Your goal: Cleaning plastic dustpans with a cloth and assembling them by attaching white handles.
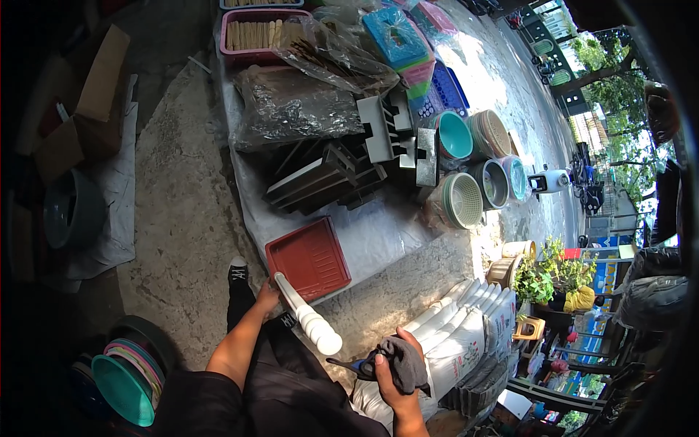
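Note:
A red plastic dustpan [311,257] is in front of me, over the corner of a table covered in pale sheeting. Its long white handle [308,317] rises towards the camera and ends in a rounded knob. My left hand [267,299] grips the dustpan's near left edge, beside the base of the handle; some of its fingers are hidden. To the right, my right hand [401,371] is closed around a bunched dark grey cloth [403,360]. A dark strip with some blue sticks out from the cloth's left side.
Black dustpans [317,180] lie beyond the red one, near plastic-wrapped goods [300,104]. Stacked baskets [463,201] stand at the far right. White sacks [453,333] are piled by my right arm. Colourful basins [125,382] sit at lower left; an open cardboard box [93,109] is further up.

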A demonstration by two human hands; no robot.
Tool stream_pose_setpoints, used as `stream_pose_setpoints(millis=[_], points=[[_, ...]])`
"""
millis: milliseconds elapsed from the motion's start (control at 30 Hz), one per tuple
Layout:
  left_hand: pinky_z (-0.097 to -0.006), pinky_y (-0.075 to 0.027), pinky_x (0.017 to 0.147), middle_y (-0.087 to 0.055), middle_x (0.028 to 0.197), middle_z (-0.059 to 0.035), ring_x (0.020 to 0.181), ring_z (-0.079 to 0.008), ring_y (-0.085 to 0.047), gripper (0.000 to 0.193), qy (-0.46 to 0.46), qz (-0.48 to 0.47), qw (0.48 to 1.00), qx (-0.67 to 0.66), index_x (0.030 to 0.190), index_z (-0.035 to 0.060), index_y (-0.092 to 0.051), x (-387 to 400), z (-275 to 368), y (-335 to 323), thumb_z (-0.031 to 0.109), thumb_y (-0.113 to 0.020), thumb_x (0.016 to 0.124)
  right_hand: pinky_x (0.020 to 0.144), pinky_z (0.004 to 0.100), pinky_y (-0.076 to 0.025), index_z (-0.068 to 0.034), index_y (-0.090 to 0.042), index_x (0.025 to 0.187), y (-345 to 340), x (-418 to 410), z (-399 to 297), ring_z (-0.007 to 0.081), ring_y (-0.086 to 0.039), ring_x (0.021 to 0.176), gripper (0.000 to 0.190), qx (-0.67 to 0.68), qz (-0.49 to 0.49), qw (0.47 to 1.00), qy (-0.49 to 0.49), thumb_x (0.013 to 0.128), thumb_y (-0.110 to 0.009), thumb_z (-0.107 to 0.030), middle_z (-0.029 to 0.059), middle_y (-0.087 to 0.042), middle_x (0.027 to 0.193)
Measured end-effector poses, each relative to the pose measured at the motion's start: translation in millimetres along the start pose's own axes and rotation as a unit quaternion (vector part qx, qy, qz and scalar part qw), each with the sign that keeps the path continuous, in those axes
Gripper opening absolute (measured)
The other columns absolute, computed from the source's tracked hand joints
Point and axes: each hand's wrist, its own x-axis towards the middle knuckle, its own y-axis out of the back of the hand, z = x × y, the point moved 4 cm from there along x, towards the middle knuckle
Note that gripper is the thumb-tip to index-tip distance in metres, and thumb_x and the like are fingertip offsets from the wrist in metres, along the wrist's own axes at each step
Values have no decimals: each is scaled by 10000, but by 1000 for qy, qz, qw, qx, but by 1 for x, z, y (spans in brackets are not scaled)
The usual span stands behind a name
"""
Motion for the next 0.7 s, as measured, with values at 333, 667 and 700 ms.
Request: stream_pose_setpoints(millis=[333, 667, 700], points=[[-326, -493, 775, -644, 943, -120, 841, -208, -616, 662, -179, 139, 960, 165, 1474, -44, -295, -38, -3, 78, 72, -506, 857, 984, 451, -397, 57, -451, 1357, 25, -10, 31, 407, -509, 1094, 588, -99, -72, 992, 40, 830, -635, -130, 228, -525, 1154], [-323, -505, 759, -660, 969, -126, 848, -215, -635, 576, -153, 265, 935, 176, 1407, -2, -432, -187, 18, 224, 83, -549, 850, 973, 364, -488, -50, -529, 1342, -127, -29, 268, 329, -576, 1132, 486, -153, -444, 877, -104, 881, -654, -135, 199, -593, 1261], [-345, -515, 800, -674, 1028, -152, 899, -251, -657, 549, -125, 283, 947, 90, 1387, 26, -471, -214, 5, 243, 118, -549, 851, 973, 364, -488, -50, -529, 1342, -151, -27, 277, 329, -576, 1132, 486, -159, -469, 865, -77, 881, -654, -135, 199, -593, 1261]])
